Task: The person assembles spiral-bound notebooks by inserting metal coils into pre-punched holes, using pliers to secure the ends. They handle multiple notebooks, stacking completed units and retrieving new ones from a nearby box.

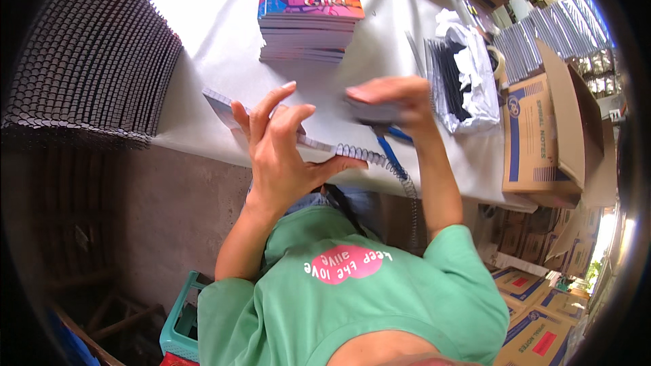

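Note:
My left hand (279,149) grips a thin notebook (224,110) tilted at the table's front edge, thumb along its near side and fingers spread over the top. A wire or plastic spiral coil (356,153) runs along the notebook's edge, and its loose end (414,213) dangles below the table. My right hand (400,98) is smeared by motion over a dark grey, blurred object (369,111); whether it holds that object is unclear. Under this hand lie the blue handles (391,154) of a tool, its head hidden.
A stack of colourful notebooks (310,27) stands ahead on the white-covered table (203,0). Many dark-coiled notebooks (95,54) are piled left. To the right are a wrapped bundle of black coils (456,81), an open carton (536,132) and upright notebooks (553,30). A green plastic stool (178,318) stands lower left.

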Demonstrator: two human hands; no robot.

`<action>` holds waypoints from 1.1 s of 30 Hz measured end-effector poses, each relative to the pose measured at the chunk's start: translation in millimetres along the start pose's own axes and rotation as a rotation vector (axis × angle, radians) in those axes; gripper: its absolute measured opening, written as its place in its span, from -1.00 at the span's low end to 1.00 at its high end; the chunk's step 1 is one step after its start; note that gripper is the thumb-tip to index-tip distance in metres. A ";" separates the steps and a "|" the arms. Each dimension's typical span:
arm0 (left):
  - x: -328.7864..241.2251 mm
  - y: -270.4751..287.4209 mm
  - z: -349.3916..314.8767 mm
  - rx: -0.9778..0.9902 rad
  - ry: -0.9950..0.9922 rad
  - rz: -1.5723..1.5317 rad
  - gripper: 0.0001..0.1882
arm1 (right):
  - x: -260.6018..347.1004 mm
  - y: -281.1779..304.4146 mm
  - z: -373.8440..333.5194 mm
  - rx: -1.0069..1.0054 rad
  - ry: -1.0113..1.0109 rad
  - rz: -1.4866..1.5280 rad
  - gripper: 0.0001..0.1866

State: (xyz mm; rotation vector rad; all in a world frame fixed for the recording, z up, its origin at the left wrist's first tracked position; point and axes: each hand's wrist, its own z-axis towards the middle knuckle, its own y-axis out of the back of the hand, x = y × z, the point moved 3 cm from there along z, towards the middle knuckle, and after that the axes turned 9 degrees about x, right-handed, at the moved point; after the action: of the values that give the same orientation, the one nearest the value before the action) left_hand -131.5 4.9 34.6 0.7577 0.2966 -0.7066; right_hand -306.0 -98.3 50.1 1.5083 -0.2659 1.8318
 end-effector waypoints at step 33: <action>39.8 20.7 13.2 -0.175 0.000 0.034 -0.24 | 4.9 -16.0 49.0 0.311 0.384 0.321 -0.82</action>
State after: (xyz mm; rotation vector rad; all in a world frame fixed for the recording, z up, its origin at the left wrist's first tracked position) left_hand -88.2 -12.9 35.4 0.5953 0.3401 -0.6398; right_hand -258.6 -113.5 64.1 1.3283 -0.0367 2.4667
